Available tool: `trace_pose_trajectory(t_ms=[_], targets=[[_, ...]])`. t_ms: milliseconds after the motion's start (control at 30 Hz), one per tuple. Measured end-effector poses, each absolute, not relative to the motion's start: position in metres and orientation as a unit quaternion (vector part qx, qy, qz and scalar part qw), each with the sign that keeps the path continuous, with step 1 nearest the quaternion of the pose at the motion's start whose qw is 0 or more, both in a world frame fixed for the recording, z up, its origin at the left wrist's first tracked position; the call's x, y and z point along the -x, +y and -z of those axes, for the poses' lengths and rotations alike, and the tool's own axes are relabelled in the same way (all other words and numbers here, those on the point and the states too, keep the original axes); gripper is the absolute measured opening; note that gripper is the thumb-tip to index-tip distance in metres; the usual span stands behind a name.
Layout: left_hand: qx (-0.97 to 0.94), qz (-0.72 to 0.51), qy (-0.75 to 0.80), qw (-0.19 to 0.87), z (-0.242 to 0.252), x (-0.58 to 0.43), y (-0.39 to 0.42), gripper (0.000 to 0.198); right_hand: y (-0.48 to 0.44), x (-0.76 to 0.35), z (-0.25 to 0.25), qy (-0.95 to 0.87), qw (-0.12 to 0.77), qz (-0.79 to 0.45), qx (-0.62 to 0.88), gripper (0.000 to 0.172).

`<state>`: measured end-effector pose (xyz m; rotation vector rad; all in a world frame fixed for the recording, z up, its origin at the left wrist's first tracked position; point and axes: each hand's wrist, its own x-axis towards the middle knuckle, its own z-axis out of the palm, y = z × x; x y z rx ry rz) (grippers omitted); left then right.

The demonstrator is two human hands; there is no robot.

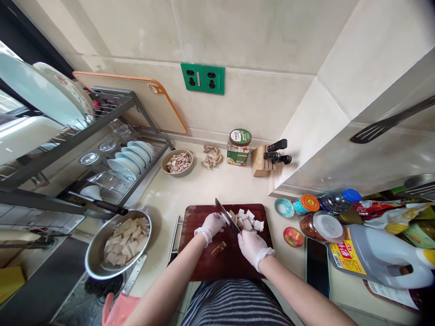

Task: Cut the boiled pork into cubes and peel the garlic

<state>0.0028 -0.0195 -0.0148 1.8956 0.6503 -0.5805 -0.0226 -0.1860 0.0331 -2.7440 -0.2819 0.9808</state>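
A dark red cutting board [204, 267] lies on the counter in front of me. My right hand [253, 246], in a white glove, is closed round the handle of a cleaver [227, 216] whose blade slants up and left over the board. My left hand [211, 226], also gloved, is curled against the left face of the blade, next to pale cut pieces of meat [249, 221] piled at the board's far right. One small brown strip [219, 248] lies alone on the board between my hands.
A metal pan of pale slices [118, 244] sits at the left. A dish rack with bowls [131, 158] stands behind it. Further back are a bowl of garlic [177, 162], ginger [212, 156], a jar [239, 146] and a knife block [263, 160]. At the right lie an apple [293, 237], a phone [317, 267], an oil jug [380, 258] and bottles.
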Motion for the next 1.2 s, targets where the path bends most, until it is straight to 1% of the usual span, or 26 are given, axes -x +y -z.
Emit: trace_pose_trajectory(t_ms=[167, 300, 367, 400, 433, 500, 533, 633, 733, 933, 1200], targets=[[-0.843, 0.151, 0.232, 0.461, 0.017, 0.003, -0.009, 0.011, -0.195, 0.029, -0.032, -0.106, 0.119, -0.312, 0.936, 0.036], [-0.857, 0.125, 0.223, 0.447, 0.016, 0.005, -0.017, 0.013, -0.197, 0.033, -0.029, -0.1, 0.119, -0.308, 0.939, 0.036], [-0.864, 0.072, 0.226, 0.445, 0.013, 0.003, -0.017, 0.009, -0.197, 0.034, -0.028, -0.099, 0.117, -0.305, 0.94, 0.036], [-0.863, 0.023, 0.224, 0.451, 0.012, 0.001, -0.016, 0.009, -0.197, 0.034, -0.027, -0.101, 0.116, -0.304, 0.94, 0.036], [-0.856, -0.032, 0.215, 0.47, 0.011, -0.002, -0.015, 0.014, -0.197, 0.034, -0.027, -0.102, 0.114, -0.304, 0.94, 0.035], [-0.815, -0.118, 0.177, 0.538, 0.011, -0.01, -0.015, 0.024, -0.197, 0.033, -0.028, -0.107, 0.108, -0.305, 0.94, 0.034], [-0.786, -0.139, 0.156, 0.582, 0.012, -0.015, -0.015, 0.025, -0.197, 0.033, -0.028, -0.109, 0.105, -0.306, 0.94, 0.034], [-0.702, -0.143, 0.14, 0.684, 0.021, -0.028, -0.022, 0.026, -0.197, 0.031, -0.029, -0.116, 0.097, -0.302, 0.941, 0.033], [-0.657, -0.134, 0.154, 0.726, 0.031, -0.035, -0.028, 0.026, -0.198, 0.03, -0.029, -0.125, 0.086, -0.299, 0.942, 0.032], [-0.639, -0.121, 0.126, 0.749, 0.047, -0.033, -0.028, 0.026, -0.198, 0.027, -0.025, -0.137, 0.059, -0.321, 0.935, 0.032], [-0.628, -0.12, 0.099, 0.762, 0.049, -0.03, -0.02, 0.023, -0.193, 0.029, -0.024, -0.121, 0.037, -0.348, 0.929, 0.031]])
